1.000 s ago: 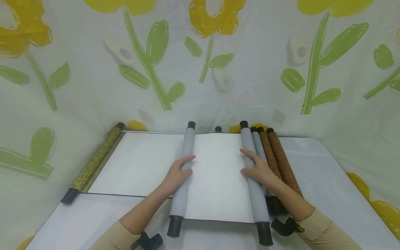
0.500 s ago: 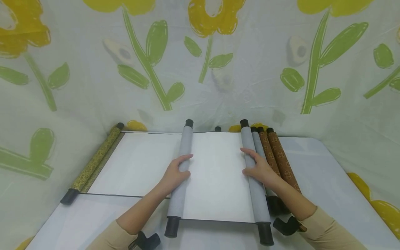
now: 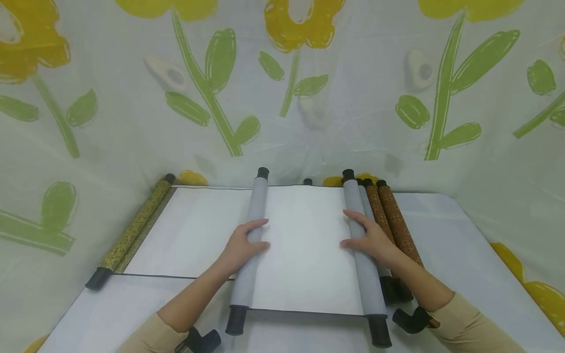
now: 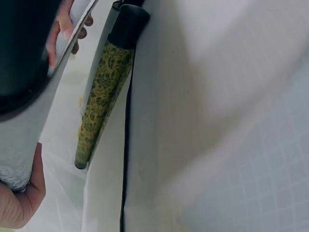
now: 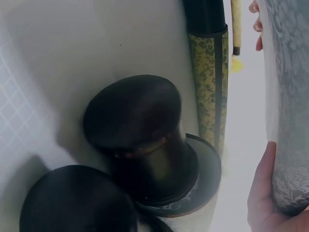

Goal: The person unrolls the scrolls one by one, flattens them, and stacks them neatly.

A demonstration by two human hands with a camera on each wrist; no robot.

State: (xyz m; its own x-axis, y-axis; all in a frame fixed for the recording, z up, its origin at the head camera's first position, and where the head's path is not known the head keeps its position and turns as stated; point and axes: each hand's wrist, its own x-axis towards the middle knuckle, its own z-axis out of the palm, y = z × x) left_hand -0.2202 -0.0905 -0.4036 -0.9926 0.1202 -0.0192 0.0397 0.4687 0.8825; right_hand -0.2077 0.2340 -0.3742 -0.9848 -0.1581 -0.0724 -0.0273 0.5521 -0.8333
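A grey-patterned hanging scroll, its blank white paper [image 3: 306, 250] partly unrolled, hangs close over the table in both hands. My left hand [image 3: 240, 246] grips the left roll [image 3: 246, 287], thumb and forefinger showing on the paper side. Around the right roll [image 3: 371, 289] my right hand [image 3: 372, 242] holds in the same way. Black knobs cap both rolls. Beneath lies a second unrolled scroll, with white paper [image 3: 203, 230] and a yellow-green patterned roll [image 3: 137, 225] at its left. Its right roll [image 5: 207, 82] shows in the right wrist view, hidden under the held scroll in the head view.
Rolled scrolls lie side by side right of the held one: a grey one [image 3: 368, 203] and two brown flowered ones [image 3: 399, 220]. They rest on a white table [image 3: 454, 255]. A flower-printed curtain [image 3: 353, 98] stands behind the table's back edge.
My left hand has moved left with its roll, and my right hand slightly right. The rolls are farther apart, with a wider stretch of white paper between them.
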